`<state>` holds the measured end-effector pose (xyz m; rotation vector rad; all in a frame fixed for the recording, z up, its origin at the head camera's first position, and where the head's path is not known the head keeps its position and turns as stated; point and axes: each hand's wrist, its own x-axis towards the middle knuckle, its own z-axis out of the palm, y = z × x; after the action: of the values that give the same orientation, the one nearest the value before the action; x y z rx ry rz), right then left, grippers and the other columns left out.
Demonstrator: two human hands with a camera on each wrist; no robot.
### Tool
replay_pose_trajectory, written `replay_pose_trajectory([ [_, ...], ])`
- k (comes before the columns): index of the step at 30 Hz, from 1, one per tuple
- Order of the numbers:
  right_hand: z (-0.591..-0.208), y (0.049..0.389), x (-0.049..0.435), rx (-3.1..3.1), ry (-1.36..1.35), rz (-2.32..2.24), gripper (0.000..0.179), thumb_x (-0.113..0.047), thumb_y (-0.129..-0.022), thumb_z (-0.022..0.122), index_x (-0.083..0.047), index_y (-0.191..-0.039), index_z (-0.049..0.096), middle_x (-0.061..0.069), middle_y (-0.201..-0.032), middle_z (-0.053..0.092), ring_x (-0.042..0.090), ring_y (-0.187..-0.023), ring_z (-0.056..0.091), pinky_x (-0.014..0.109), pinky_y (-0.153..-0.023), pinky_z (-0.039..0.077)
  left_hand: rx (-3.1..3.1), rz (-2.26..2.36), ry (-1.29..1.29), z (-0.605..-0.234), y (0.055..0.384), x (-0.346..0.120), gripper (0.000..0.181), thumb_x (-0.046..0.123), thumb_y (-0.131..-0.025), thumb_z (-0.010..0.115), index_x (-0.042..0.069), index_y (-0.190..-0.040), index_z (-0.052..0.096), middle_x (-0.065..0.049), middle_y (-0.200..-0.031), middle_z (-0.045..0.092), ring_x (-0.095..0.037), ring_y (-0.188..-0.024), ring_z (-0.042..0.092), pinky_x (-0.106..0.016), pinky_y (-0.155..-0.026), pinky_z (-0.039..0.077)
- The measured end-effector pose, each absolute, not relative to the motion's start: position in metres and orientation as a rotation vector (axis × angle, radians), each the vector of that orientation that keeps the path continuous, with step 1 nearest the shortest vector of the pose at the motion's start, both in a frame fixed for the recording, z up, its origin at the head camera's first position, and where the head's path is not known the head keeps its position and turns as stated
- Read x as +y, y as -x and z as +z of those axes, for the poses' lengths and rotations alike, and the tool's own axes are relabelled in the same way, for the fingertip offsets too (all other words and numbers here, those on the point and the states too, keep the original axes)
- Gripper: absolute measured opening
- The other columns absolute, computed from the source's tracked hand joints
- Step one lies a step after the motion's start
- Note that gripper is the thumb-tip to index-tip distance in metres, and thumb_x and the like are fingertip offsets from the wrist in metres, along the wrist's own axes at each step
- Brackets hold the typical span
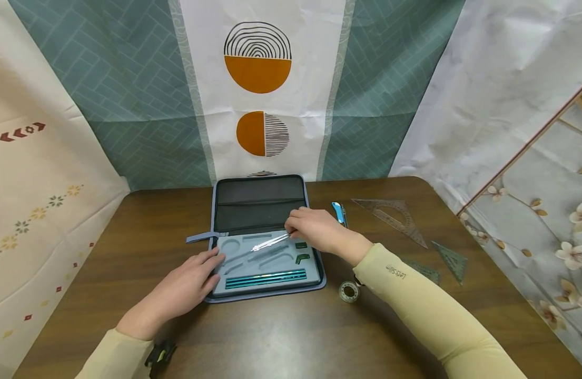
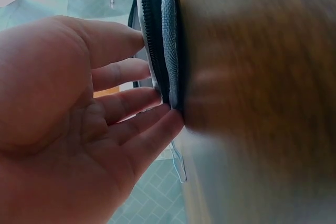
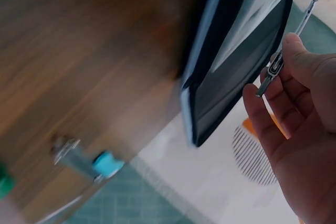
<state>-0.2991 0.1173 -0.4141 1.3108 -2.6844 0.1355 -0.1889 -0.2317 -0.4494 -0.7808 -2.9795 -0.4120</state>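
An open zip case [image 1: 259, 196] lies on the table, its lid leaning back. Its grey moulded tray [image 1: 218, 287] holds dark teal pencils [image 1: 266, 279] and two small dark green pieces [image 1: 302, 258]. Between thumb and fingers, my right hand [image 1: 321, 231] pinches a silver drawing compass [image 3: 303, 22], which slants over the tray with its points toward the left. My left hand [image 1: 184, 284] rests at the case's left edge. In the left wrist view its fingertips [image 2: 176, 119] touch the zipped rim, fingers slightly bent.
Right of the case lie a blue utility knife [image 1: 338, 211] with a slim dark tool beside it, a clear set square [image 1: 397, 218], two green-tinted drawing pieces [image 1: 451, 261] and a roll of tape [image 1: 349, 291]. A strap [image 1: 200, 238] sticks out left of the case. Patterned cloth [image 1: 257, 121] hangs behind the table.
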Motion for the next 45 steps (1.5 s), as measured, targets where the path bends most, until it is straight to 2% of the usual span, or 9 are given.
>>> replay_pose_trajectory([
  [5, -0.417, 0.298, 0.094, -2.714, -1.349, 0.109, 0.007, -0.02, -0.106, 0.078, -0.017, -0.112, 0.077, -0.005, -0.105, 0.069, 0.015, -0.095, 0.061, 0.03, -0.079, 0.056, -3.032, -0.435, 0.734, -0.449, 0.189, -0.232, 0.056, 0.021, -0.108, 0.074, -0.003, -0.155, 0.058, -0.027, -0.164, 0.051, -0.049, -0.147, 0.053, -0.065, -0.115, 0.047],
  [15, -0.424, 0.294, 0.071, -2.737, -1.444, 0.095, 0.011, -0.023, -0.106, 0.078, -0.019, -0.116, 0.079, -0.006, -0.11, 0.071, 0.013, -0.102, 0.065, 0.028, -0.083, 0.058, -3.025, -0.453, 0.752, -0.448, 0.189, -0.235, 0.055, 0.021, -0.108, 0.073, -0.003, -0.155, 0.059, -0.026, -0.164, 0.051, -0.047, -0.147, 0.053, -0.063, -0.114, 0.049],
  [32, -0.429, 0.29, 0.063, -2.717, -1.5, 0.125, 0.013, -0.022, -0.103, 0.081, -0.02, -0.116, 0.081, -0.005, -0.11, 0.073, 0.013, -0.102, 0.069, 0.028, -0.086, 0.059, -2.996, -0.45, 0.791, -0.447, 0.189, -0.234, 0.052, 0.019, -0.108, 0.072, -0.005, -0.153, 0.061, -0.027, -0.162, 0.053, -0.047, -0.146, 0.055, -0.062, -0.114, 0.05],
  [45, -0.431, 0.294, 0.063, -2.725, -1.508, 0.318, 0.01, -0.02, -0.1, 0.085, -0.02, -0.11, 0.084, -0.006, -0.106, 0.074, 0.01, -0.095, 0.067, 0.027, -0.087, 0.057, -3.014, -0.444, 0.775, -0.446, 0.187, -0.234, 0.053, 0.02, -0.108, 0.073, -0.003, -0.154, 0.061, -0.026, -0.163, 0.052, -0.047, -0.147, 0.054, -0.062, -0.114, 0.049],
])
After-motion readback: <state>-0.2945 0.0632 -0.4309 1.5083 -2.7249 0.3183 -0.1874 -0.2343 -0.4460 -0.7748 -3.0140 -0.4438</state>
